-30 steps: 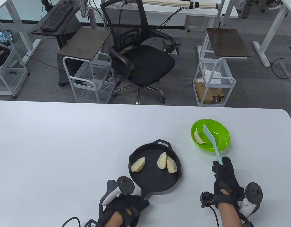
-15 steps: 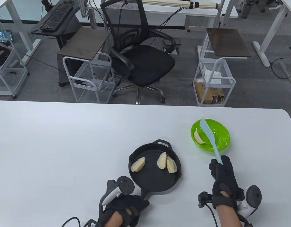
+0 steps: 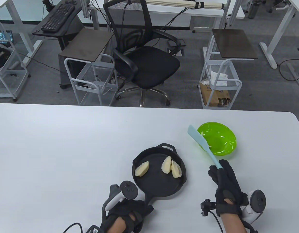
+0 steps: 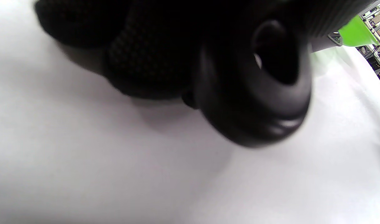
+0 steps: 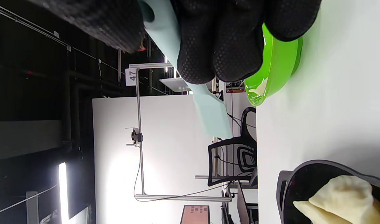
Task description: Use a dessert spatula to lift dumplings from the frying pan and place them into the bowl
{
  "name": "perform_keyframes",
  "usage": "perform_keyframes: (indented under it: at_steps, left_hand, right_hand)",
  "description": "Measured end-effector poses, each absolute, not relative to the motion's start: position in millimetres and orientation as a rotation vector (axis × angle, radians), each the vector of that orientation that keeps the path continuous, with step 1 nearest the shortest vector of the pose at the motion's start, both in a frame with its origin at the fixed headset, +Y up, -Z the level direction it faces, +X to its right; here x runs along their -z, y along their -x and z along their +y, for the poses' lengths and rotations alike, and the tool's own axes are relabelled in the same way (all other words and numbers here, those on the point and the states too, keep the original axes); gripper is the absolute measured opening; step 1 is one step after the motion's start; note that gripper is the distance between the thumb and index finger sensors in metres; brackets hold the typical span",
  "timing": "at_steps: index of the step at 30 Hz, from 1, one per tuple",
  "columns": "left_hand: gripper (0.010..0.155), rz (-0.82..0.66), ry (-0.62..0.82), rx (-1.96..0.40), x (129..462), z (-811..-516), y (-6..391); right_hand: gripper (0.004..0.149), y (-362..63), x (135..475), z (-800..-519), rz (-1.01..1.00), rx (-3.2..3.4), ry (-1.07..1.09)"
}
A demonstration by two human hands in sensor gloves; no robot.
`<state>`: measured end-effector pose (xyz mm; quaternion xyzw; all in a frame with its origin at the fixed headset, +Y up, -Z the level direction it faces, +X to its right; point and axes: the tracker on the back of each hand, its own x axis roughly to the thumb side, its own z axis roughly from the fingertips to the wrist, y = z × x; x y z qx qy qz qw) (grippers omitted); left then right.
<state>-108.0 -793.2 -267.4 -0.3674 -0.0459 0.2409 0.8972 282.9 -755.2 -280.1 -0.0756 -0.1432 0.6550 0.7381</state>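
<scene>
A black frying pan holds three pale dumplings: one on the left and two side by side on the right. My left hand grips the pan's handle at the near edge. My right hand grips the handle of a pale blue spatula. Its blade hangs bare over the left rim of the green bowl. The blade hides the bowl's left inside in the table view. In the right wrist view a whitish bit shows in the bowl, beside the spatula.
The white table ends at a rounded corner behind and right of the bowl. Beyond its far edge stand a black office chair and two white wire carts. Cables trail from both wrists at the near edge.
My right hand has drawn the spatula out of the bowl, up and to the left, leaving a dumpling behind. The blade now covers that dumpling. The left hand and the pan have stayed still.
</scene>
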Motion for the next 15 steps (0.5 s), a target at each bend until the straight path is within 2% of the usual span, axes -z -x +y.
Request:
perform_keyframes:
  at_steps: [15]
  left_hand:
    - [0.061, -0.095, 0.761, -0.499, 267, -793, 108]
  right_hand:
    - [0.057, -272, 279, -752, -0.28, -1.499, 0.085]
